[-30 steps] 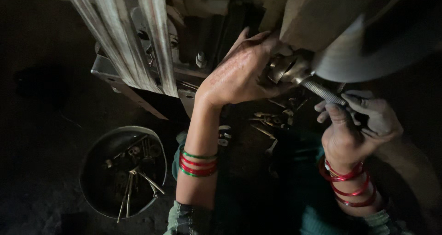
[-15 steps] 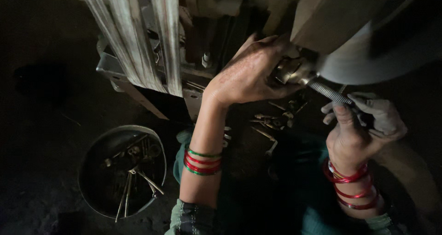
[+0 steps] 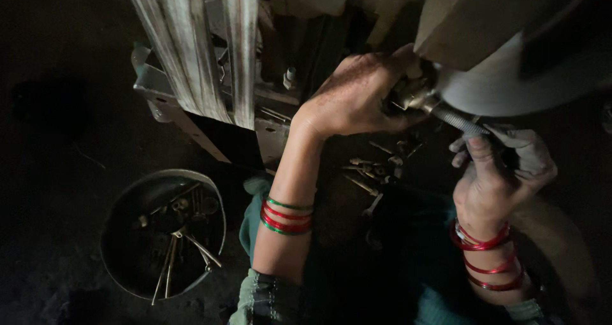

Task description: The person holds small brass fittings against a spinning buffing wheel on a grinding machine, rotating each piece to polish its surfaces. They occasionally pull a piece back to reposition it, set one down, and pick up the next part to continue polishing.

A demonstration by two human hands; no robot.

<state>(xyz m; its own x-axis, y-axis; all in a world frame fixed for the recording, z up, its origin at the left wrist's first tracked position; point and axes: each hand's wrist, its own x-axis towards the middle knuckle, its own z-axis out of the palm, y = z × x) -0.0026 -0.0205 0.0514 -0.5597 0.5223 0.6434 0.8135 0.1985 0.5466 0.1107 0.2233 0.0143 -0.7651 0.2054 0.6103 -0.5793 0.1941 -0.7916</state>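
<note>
Both hands on a threaded rod under a grey housing.

Left hand [image 3: 357, 95], grip wrapped around the metal fitting [image 3: 411, 95] at the rod's upper end; right hand [image 3: 494, 172] pinching the threaded rod [image 3: 460, 122] with a pale cloth [image 3: 529, 153]. Loose bolts [image 3: 370, 172] on the floor below; round pan [image 3: 162, 232] of tools lower left.

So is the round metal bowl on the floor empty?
No, the round metal bowl holds a loose pile of long bolts and small metal parts.
</note>
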